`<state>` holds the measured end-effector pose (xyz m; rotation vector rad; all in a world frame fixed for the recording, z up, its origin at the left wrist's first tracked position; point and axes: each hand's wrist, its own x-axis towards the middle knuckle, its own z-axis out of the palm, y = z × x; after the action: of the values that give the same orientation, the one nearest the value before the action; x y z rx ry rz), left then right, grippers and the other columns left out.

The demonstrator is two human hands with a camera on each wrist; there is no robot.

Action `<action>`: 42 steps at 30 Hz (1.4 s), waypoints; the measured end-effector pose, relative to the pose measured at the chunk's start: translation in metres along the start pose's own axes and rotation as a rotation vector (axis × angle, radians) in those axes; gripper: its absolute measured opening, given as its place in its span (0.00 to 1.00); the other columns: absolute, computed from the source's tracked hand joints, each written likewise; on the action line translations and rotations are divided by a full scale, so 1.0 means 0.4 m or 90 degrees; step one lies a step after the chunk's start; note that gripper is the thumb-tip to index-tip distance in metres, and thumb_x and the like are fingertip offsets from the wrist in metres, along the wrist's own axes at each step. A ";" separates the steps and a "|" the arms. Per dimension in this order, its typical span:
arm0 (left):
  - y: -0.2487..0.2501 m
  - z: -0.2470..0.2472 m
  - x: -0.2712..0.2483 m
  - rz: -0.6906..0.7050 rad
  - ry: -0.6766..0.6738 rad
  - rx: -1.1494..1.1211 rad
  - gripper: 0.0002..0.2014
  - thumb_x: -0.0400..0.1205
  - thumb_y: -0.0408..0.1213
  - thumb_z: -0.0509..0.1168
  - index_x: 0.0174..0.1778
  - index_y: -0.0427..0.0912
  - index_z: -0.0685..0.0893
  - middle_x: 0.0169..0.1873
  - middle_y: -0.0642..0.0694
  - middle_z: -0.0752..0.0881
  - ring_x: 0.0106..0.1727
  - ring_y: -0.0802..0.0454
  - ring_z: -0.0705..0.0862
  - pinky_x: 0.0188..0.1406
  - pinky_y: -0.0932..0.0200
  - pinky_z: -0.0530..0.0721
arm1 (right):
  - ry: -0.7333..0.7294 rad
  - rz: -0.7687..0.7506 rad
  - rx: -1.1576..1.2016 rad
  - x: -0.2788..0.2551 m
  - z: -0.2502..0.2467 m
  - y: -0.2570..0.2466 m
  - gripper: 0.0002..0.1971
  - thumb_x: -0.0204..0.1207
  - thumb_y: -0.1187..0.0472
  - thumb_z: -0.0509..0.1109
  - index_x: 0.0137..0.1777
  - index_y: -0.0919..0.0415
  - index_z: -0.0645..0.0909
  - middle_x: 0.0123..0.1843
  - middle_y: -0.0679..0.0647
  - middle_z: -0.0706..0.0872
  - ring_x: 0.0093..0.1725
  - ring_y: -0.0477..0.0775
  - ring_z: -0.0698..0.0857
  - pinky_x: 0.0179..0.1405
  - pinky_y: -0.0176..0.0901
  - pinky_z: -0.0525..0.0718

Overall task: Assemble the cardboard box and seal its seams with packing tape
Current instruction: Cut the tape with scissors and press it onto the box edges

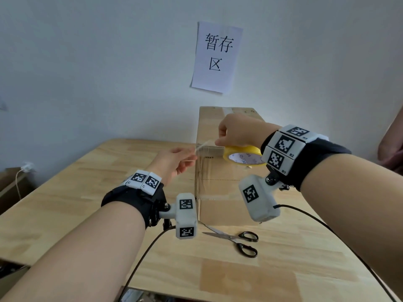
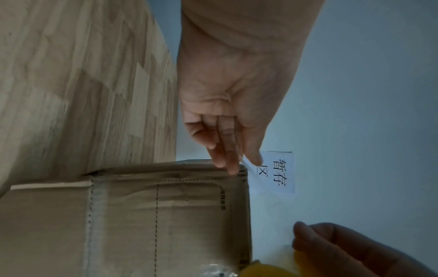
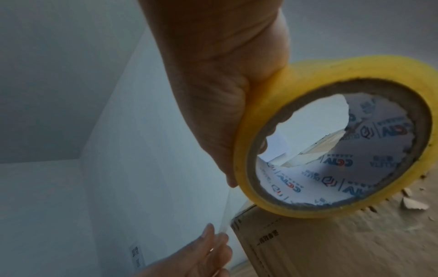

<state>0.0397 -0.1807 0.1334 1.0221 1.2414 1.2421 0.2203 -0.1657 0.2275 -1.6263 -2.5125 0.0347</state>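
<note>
The place looked like a plain storage or packing room. A bare white wall (image 1: pixel 98 62) carried a taped paper sign (image 1: pixel 217 56) printed "暂存区", a temporary holding area. Near it stood a light wooden worktable (image 1: pixel 76 203) with a cardboard box (image 1: pixel 220 190) against the far wall and black-handled scissors (image 1: pixel 237 240) lying near. At far left, a charger (image 1: pixel 27 166) rested on a lower brown surface.

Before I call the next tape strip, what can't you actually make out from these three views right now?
- Cardboard box far and right sides: head view, hidden by the box itself and the right hand.
- Tape strip edges: clear film, faint in the right wrist view; its end is hidden between the left hand fingers.
- Tape roll: partly behind the right wrist band in the head view.
- Box print: too small to read.
</note>
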 end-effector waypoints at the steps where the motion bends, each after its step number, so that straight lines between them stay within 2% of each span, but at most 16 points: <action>1: 0.002 0.001 -0.001 0.009 0.007 -0.006 0.08 0.78 0.36 0.70 0.49 0.37 0.84 0.37 0.45 0.89 0.34 0.54 0.85 0.31 0.66 0.77 | -0.003 0.000 -0.003 -0.001 0.003 0.000 0.09 0.78 0.53 0.68 0.41 0.58 0.81 0.34 0.46 0.79 0.39 0.50 0.79 0.31 0.38 0.72; 6: 0.017 -0.006 -0.002 0.040 0.015 0.043 0.09 0.79 0.36 0.70 0.52 0.39 0.81 0.40 0.42 0.91 0.34 0.51 0.88 0.29 0.64 0.76 | -0.019 0.020 -0.008 -0.011 0.011 0.006 0.12 0.78 0.50 0.68 0.44 0.59 0.82 0.34 0.47 0.79 0.35 0.48 0.77 0.30 0.37 0.71; 11: 0.035 -0.005 0.003 0.048 0.026 0.114 0.09 0.80 0.38 0.70 0.51 0.40 0.80 0.49 0.42 0.85 0.42 0.45 0.88 0.38 0.57 0.85 | -0.020 0.042 -0.003 -0.019 0.013 0.015 0.13 0.76 0.46 0.70 0.38 0.54 0.77 0.33 0.46 0.77 0.33 0.45 0.75 0.27 0.37 0.67; 14: 0.049 0.000 0.011 0.059 0.042 0.124 0.03 0.81 0.32 0.67 0.47 0.38 0.78 0.45 0.42 0.85 0.42 0.49 0.86 0.41 0.57 0.87 | -0.040 0.052 0.032 -0.029 0.015 0.020 0.22 0.71 0.39 0.73 0.49 0.59 0.83 0.38 0.49 0.81 0.37 0.48 0.78 0.29 0.36 0.67; 16: 0.060 0.003 0.016 0.052 0.050 0.093 0.04 0.82 0.28 0.64 0.43 0.37 0.76 0.38 0.39 0.86 0.35 0.50 0.85 0.35 0.59 0.87 | -0.041 0.047 0.071 -0.037 0.011 0.021 0.29 0.69 0.36 0.73 0.58 0.61 0.83 0.47 0.54 0.84 0.46 0.55 0.81 0.30 0.35 0.66; 19: 0.074 0.009 0.016 0.052 0.067 0.148 0.05 0.83 0.28 0.63 0.41 0.36 0.77 0.35 0.40 0.86 0.31 0.50 0.84 0.29 0.61 0.84 | -0.011 0.054 0.126 -0.043 0.005 0.028 0.30 0.68 0.37 0.75 0.63 0.56 0.79 0.54 0.48 0.77 0.53 0.49 0.75 0.41 0.38 0.70; 21: 0.082 0.015 0.017 0.063 0.082 0.192 0.04 0.83 0.29 0.62 0.42 0.35 0.78 0.34 0.41 0.86 0.30 0.50 0.83 0.29 0.60 0.82 | 0.011 0.059 0.125 -0.035 0.006 0.039 0.29 0.67 0.37 0.75 0.57 0.60 0.83 0.51 0.51 0.81 0.49 0.49 0.76 0.43 0.40 0.72; 23: 0.094 0.021 0.017 0.079 0.101 0.219 0.03 0.84 0.29 0.62 0.45 0.33 0.78 0.33 0.41 0.85 0.28 0.51 0.82 0.26 0.62 0.82 | 0.030 0.078 0.122 -0.028 0.006 0.049 0.28 0.66 0.35 0.75 0.37 0.65 0.83 0.35 0.57 0.82 0.35 0.50 0.75 0.33 0.40 0.71; 25: 0.106 0.024 0.018 0.093 0.119 0.238 0.04 0.84 0.28 0.61 0.49 0.31 0.79 0.32 0.41 0.83 0.28 0.52 0.80 0.22 0.65 0.81 | 0.048 0.123 0.137 -0.027 0.005 0.053 0.32 0.68 0.34 0.72 0.23 0.62 0.67 0.21 0.54 0.67 0.22 0.50 0.66 0.24 0.40 0.63; 26: 0.112 0.022 0.019 0.095 0.125 0.240 0.04 0.84 0.27 0.59 0.47 0.31 0.79 0.32 0.41 0.82 0.27 0.52 0.79 0.19 0.68 0.79 | 0.064 0.143 0.149 -0.028 0.003 0.052 0.33 0.69 0.33 0.70 0.23 0.60 0.63 0.21 0.52 0.63 0.20 0.51 0.63 0.23 0.41 0.62; 28: 0.119 0.011 0.020 0.087 0.139 0.230 0.09 0.84 0.24 0.57 0.38 0.33 0.77 0.29 0.43 0.78 0.22 0.55 0.77 0.13 0.71 0.73 | 0.089 0.188 0.202 -0.026 0.004 0.057 0.33 0.68 0.29 0.67 0.26 0.59 0.64 0.23 0.51 0.64 0.22 0.52 0.65 0.25 0.41 0.64; 30: 0.116 -0.005 0.022 0.091 0.155 0.227 0.09 0.84 0.26 0.60 0.36 0.34 0.77 0.29 0.43 0.80 0.22 0.55 0.78 0.14 0.70 0.75 | 0.102 0.221 0.275 -0.023 0.007 0.066 0.32 0.67 0.27 0.65 0.31 0.60 0.69 0.27 0.53 0.71 0.26 0.54 0.72 0.30 0.42 0.69; 32: 0.110 -0.012 0.019 0.107 0.155 0.226 0.08 0.82 0.28 0.63 0.37 0.34 0.79 0.30 0.41 0.83 0.25 0.53 0.80 0.15 0.69 0.78 | 0.117 0.220 0.317 -0.022 0.007 0.072 0.30 0.68 0.28 0.66 0.32 0.58 0.69 0.27 0.52 0.70 0.26 0.53 0.72 0.30 0.42 0.69; 36: 0.096 -0.010 0.020 0.139 0.132 0.209 0.08 0.79 0.29 0.69 0.34 0.36 0.79 0.29 0.43 0.86 0.20 0.59 0.81 0.19 0.67 0.80 | 0.179 0.170 0.232 -0.028 0.001 0.057 0.30 0.68 0.34 0.71 0.25 0.57 0.63 0.21 0.50 0.63 0.23 0.51 0.65 0.25 0.41 0.64; 39: 0.096 -0.002 0.017 0.152 0.115 0.184 0.08 0.77 0.32 0.73 0.33 0.35 0.83 0.23 0.49 0.87 0.21 0.60 0.82 0.21 0.68 0.80 | 0.201 0.176 0.143 -0.026 -0.019 0.036 0.27 0.69 0.37 0.71 0.27 0.59 0.67 0.24 0.50 0.69 0.25 0.52 0.70 0.24 0.39 0.65; 42: 0.100 0.001 0.013 0.151 0.108 0.140 0.08 0.76 0.33 0.73 0.35 0.33 0.85 0.24 0.48 0.87 0.21 0.60 0.81 0.21 0.69 0.80 | 0.223 0.194 0.107 -0.018 -0.038 0.024 0.20 0.70 0.44 0.67 0.28 0.58 0.68 0.26 0.51 0.72 0.27 0.54 0.72 0.26 0.38 0.65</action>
<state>0.0356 -0.1716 0.1725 1.2732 1.4425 1.4200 0.2342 -0.1693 0.2407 -1.7540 -1.9387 -0.0045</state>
